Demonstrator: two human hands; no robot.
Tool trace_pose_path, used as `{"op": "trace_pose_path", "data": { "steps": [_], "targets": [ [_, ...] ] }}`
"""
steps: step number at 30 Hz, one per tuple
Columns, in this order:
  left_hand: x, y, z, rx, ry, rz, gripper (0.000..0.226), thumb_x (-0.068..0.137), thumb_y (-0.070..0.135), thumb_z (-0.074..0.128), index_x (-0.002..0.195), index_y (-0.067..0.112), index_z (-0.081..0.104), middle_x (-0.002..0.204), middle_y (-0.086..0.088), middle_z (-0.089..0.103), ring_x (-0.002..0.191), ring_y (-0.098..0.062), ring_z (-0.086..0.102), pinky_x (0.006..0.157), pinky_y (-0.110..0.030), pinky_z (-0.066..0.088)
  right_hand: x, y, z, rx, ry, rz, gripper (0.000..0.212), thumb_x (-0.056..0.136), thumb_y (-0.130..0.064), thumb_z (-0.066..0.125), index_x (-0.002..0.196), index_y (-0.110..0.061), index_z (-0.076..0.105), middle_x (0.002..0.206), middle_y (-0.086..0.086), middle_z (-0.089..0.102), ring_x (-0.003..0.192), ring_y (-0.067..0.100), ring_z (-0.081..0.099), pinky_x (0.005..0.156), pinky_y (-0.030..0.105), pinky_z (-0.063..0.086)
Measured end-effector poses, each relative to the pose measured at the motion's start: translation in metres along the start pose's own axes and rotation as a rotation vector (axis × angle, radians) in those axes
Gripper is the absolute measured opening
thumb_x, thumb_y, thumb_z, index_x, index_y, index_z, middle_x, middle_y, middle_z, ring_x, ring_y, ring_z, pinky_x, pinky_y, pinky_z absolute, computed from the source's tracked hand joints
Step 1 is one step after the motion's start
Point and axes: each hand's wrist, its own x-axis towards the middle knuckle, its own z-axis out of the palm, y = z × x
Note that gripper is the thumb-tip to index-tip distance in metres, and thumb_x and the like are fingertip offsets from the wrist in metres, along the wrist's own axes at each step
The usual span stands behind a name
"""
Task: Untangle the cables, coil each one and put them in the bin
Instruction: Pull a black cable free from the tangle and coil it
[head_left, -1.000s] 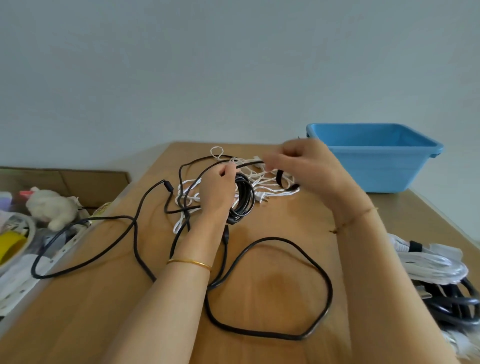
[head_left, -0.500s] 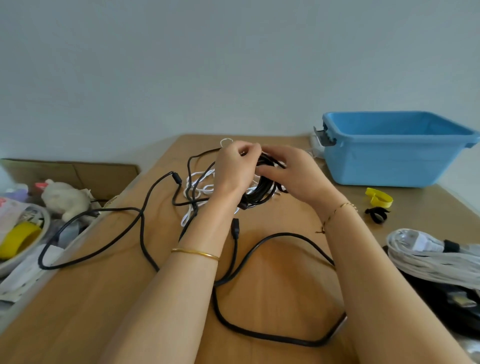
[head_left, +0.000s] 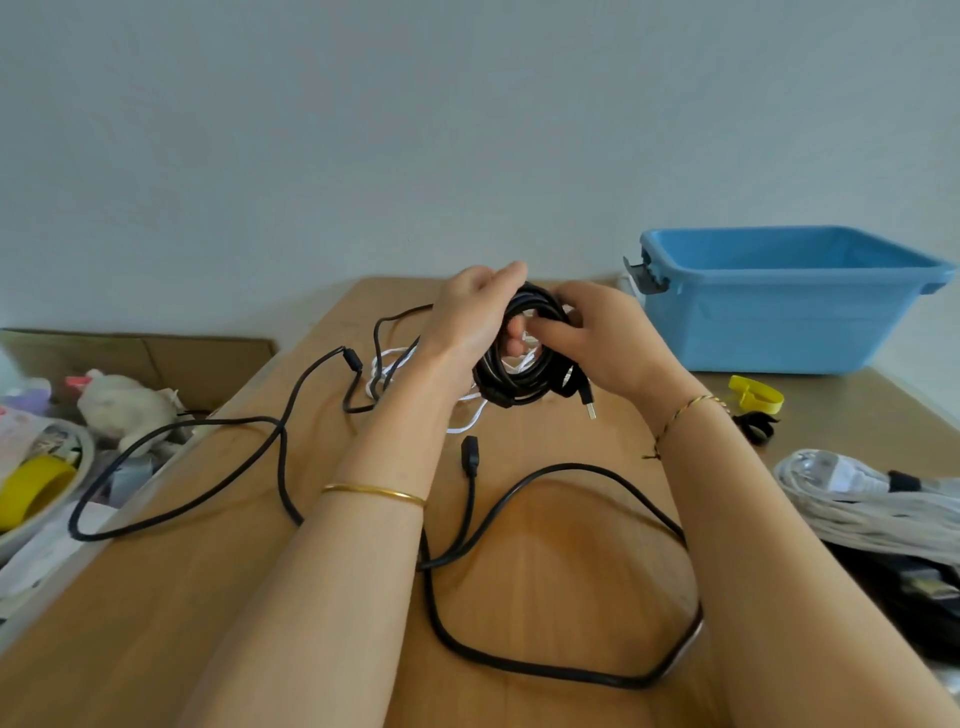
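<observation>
Gripping a coiled bundle of thin black cable (head_left: 519, 387) above the light wooden table (head_left: 156, 623), a person's left hand (head_left: 465, 325) and right hand (head_left: 597, 345) both curl round its loops, a metal-tipped plug (head_left: 590, 408) dangling below. Coiling looks nearly done, though whether the end is tucked in cannot be told. Securing the bundle and carrying it right to the open blue plastic bin (head_left: 779, 322) seems next; a long loose black cable (head_left: 571, 674) and thin white cord (head_left: 462, 429) lie on the table, unsorted.
</observation>
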Motion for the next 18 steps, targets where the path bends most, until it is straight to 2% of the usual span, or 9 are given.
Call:
{"op": "trace_pose_path", "data": {
  "steps": [3, 5, 7, 9, 11, 13, 17, 18],
  "targets": [
    [0.005, 0.0, -0.011, 0.033, -0.051, 0.002, 0.023, 0.093, 0.03, 0.057, 0.082, 0.01, 0.053, 0.055, -0.004, 0.063, 0.053, -0.022, 0.061, 0.065, -0.038, 0.057, -0.002, -0.003, -0.001, -0.026, -0.045, -0.017, 0.016, 0.087, -0.022, 0.061, 0.079, -0.008, 0.06, 0.068, 0.001, 0.057, 0.063, 0.014, 0.049, 0.059, 0.03, 0.036],
    [0.007, 0.0, -0.017, 0.097, -0.107, -0.009, 0.029, 0.088, 0.037, 0.065, 0.08, 0.013, 0.052, 0.063, -0.006, 0.068, 0.06, -0.024, 0.064, 0.073, -0.044, 0.058, -0.003, -0.005, 0.001, -0.048, -0.073, -0.039, 0.018, 0.088, -0.024, 0.062, 0.078, -0.009, 0.059, 0.065, 0.0, 0.055, 0.061, 0.011, 0.045, 0.058, 0.028, 0.035],
    [0.006, -0.002, -0.019, 0.152, -0.154, -0.033, 0.034, 0.081, 0.04, 0.074, 0.085, 0.013, 0.053, 0.067, -0.004, 0.069, 0.057, -0.019, 0.065, 0.063, -0.036, 0.058, -0.003, -0.005, 0.002, -0.049, -0.082, -0.055, 0.013, 0.088, -0.023, 0.062, 0.082, -0.012, 0.061, 0.068, -0.002, 0.057, 0.063, 0.01, 0.048, 0.06, 0.026, 0.038],
    [0.005, -0.005, -0.017, 0.18, -0.174, -0.019, 0.034, 0.079, 0.035, 0.076, 0.092, 0.011, 0.056, 0.07, -0.003, 0.068, 0.053, -0.013, 0.063, 0.053, -0.028, 0.052, -0.003, -0.003, 0.002, -0.06, -0.075, -0.042, 0.012, 0.089, -0.023, 0.062, 0.08, -0.016, 0.058, 0.064, -0.005, 0.052, 0.059, 0.008, 0.045, 0.055, 0.023, 0.035],
    [0.006, -0.009, -0.018, 0.205, -0.218, 0.013, 0.029, 0.083, 0.033, 0.072, 0.093, 0.009, 0.06, 0.071, -0.004, 0.066, 0.052, -0.014, 0.062, 0.055, -0.029, 0.051, -0.004, -0.001, 0.003, -0.065, -0.075, -0.021, 0.013, 0.088, -0.021, 0.062, 0.081, -0.011, 0.06, 0.065, -0.002, 0.052, 0.061, 0.013, 0.045, 0.055, 0.025, 0.034],
    [0.008, -0.009, -0.02, 0.231, -0.247, 0.037, 0.027, 0.087, 0.031, 0.068, 0.091, 0.006, 0.063, 0.071, -0.007, 0.064, 0.05, -0.014, 0.06, 0.062, -0.033, 0.054, -0.004, -0.001, 0.005, -0.056, -0.068, -0.015, 0.014, 0.088, -0.02, 0.062, 0.089, -0.007, 0.063, 0.072, 0.003, 0.057, 0.068, 0.017, 0.05, 0.061, 0.03, 0.038],
    [0.011, -0.009, -0.014, 0.299, -0.2, 0.126, 0.028, 0.094, 0.027, 0.06, 0.075, 0.006, 0.059, 0.044, 0.006, 0.047, 0.043, -0.011, 0.047, 0.062, -0.033, 0.048, -0.003, -0.003, 0.008, -0.053, -0.031, -0.012, 0.015, 0.089, -0.022, 0.06, 0.097, -0.009, 0.063, 0.082, 0.003, 0.061, 0.077, 0.018, 0.055, 0.067, 0.03, 0.04],
    [0.011, -0.011, -0.012, 0.311, -0.179, 0.136, 0.029, 0.096, 0.026, 0.058, 0.074, 0.007, 0.058, 0.043, 0.006, 0.044, 0.045, -0.013, 0.045, 0.061, -0.033, 0.047, -0.003, -0.003, 0.007, -0.048, -0.042, -0.004, 0.019, 0.089, -0.023, 0.061, 0.103, -0.011, 0.063, 0.086, 0.003, 0.062, 0.081, 0.018, 0.056, 0.069, 0.029, 0.043]
  ]
}}
